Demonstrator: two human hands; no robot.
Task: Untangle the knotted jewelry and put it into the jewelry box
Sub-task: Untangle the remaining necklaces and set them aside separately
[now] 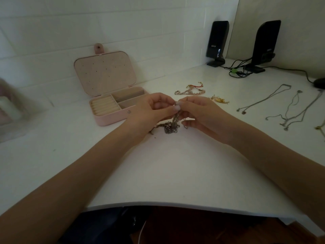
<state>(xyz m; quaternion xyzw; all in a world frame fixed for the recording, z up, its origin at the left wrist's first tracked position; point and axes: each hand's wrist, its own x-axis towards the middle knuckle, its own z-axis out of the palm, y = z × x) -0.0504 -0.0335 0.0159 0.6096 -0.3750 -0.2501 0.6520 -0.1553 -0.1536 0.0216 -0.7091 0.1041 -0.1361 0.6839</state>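
A tangled clump of silver chains [170, 128] rests on the white desk [167, 173], with strands rising up between my hands. My left hand [154, 108] and my right hand [197, 111] both pinch the strands at fingertip level above the clump. The pink jewelry box [109, 118] stands open just left of my left hand, its lid [105, 73] propped back; ring rolls and empty compartments show inside. Part of the clump is hidden under my left hand.
A pink beaded bracelet pile [190, 90] and a small gold piece [219, 99] lie behind my hands. Several silver necklaces [288, 106] are spread out at the right. Two black speakers [217, 41] with cables stand at the back right. A blurred object [10, 106] sits far left.
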